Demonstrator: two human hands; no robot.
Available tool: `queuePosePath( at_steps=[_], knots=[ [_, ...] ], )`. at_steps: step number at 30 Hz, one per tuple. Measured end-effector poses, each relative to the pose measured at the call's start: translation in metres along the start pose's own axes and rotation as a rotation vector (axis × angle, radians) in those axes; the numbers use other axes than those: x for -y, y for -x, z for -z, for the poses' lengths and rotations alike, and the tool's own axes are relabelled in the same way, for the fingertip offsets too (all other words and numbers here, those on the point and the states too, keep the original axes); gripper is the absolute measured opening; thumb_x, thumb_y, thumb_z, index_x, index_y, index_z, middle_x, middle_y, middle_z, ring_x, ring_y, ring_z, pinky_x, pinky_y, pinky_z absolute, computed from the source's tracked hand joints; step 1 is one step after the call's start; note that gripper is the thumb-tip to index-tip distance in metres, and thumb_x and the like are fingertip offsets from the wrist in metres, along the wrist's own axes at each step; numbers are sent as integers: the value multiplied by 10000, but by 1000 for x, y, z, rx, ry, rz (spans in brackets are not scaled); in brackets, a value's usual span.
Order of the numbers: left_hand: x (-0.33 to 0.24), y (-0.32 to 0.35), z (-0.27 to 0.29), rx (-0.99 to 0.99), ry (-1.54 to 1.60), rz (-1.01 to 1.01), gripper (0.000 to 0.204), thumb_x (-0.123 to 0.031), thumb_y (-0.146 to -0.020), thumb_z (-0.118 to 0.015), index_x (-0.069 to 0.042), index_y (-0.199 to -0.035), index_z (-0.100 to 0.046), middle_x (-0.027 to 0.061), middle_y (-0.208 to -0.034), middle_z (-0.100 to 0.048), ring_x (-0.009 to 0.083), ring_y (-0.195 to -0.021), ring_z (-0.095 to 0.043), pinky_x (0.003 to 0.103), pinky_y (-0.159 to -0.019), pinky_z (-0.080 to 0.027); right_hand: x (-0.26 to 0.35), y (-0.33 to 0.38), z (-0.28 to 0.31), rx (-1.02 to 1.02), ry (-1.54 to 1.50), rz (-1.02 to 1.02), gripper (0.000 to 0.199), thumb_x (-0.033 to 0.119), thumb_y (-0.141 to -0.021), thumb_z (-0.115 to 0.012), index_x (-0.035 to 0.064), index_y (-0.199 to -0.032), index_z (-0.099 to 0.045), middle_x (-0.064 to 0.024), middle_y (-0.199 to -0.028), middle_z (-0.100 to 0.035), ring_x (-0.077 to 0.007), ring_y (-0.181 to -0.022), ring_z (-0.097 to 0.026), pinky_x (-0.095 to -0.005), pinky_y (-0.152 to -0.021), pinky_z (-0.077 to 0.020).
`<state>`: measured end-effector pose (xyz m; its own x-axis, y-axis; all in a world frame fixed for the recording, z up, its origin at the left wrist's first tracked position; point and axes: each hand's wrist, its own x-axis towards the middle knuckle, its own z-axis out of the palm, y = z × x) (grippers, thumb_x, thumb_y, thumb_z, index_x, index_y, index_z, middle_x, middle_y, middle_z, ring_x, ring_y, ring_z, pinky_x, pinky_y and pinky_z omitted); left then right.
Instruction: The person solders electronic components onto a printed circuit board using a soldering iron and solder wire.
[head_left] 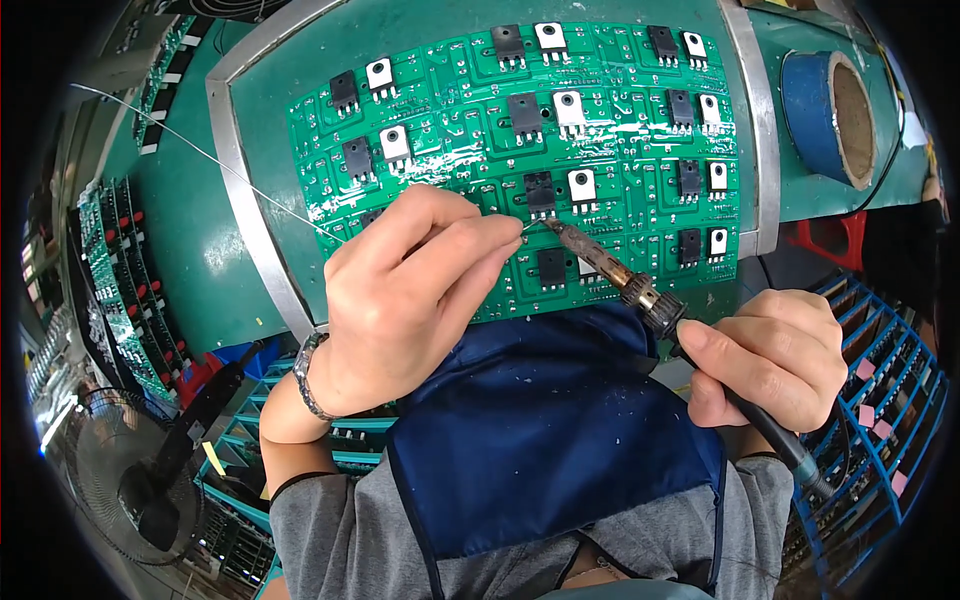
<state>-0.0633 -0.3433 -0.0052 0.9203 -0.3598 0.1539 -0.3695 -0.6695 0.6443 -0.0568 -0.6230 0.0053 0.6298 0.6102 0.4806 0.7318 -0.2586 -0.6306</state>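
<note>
A large green circuit board panel [470, 120] with rows of black and white power transistors lies on a green bench. My left hand [410, 290] pinches a thin solder wire [200, 150], feeding its end toward a black transistor [540, 192] near the board's front edge. My right hand [770, 355] grips the black handle of a soldering iron [610, 270], whose tip meets the wire end just below that transistor. A bracelet sits on my left wrist. A dark blue apron [540, 420] covers my chest below the board.
A metal frame [235, 170] borders the bench. A blue tape roll [830, 115] lies at the upper right. Blue racks [890, 380] with boards stand at the right and lower left. More boards [120, 280] and a fan [110, 480] are at the left.
</note>
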Motion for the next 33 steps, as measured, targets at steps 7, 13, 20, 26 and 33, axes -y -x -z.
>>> queuePosePath(
  at_steps=[7,13,20,26,33],
  knots=[
    [-1,-2,-2,4,22,-8,218,42,-735,-792,-24,-933,-731,64,-827,-593,163,-639,-612,298,-532,-483,1,0,2,20,-2,-11,244,157,-799,-802,-7,-972,-754,-4,-652,-527,-121,-498,-520,-241,-387,-385],
    [-8,2,16,41,-50,-32,249,41,-707,-798,-33,-937,-740,52,-802,-568,161,-624,-596,289,-519,-469,0,1,2,17,-11,-13,246,150,-792,-806,-5,-975,-753,-2,-662,-533,-120,-508,-529,-239,-386,-400],
    [-28,25,13,410,330,18,158,-39,-769,-782,-48,-922,-740,47,-773,-544,159,-576,-591,309,-478,-480,-1,4,5,15,-23,-2,254,167,-802,-798,-16,-971,-752,-7,-662,-547,-120,-501,-527,-228,-380,-396],
    [-32,21,12,196,236,116,210,5,-737,-810,-40,-931,-745,54,-794,-596,171,-626,-620,295,-515,-498,2,9,16,-11,-9,9,242,169,-839,-768,-39,-960,-746,-24,-647,-574,-116,-478,-526,-214,-374,-390],
    [-23,-3,-1,5,21,105,227,47,-746,-794,-52,-944,-742,21,-828,-579,82,-616,-484,242,-501,-366,-3,12,20,-17,26,20,222,147,-843,-758,-50,-947,-746,-27,-635,-568,-115,-469,-512,-215,-369,-381]
  ],
)
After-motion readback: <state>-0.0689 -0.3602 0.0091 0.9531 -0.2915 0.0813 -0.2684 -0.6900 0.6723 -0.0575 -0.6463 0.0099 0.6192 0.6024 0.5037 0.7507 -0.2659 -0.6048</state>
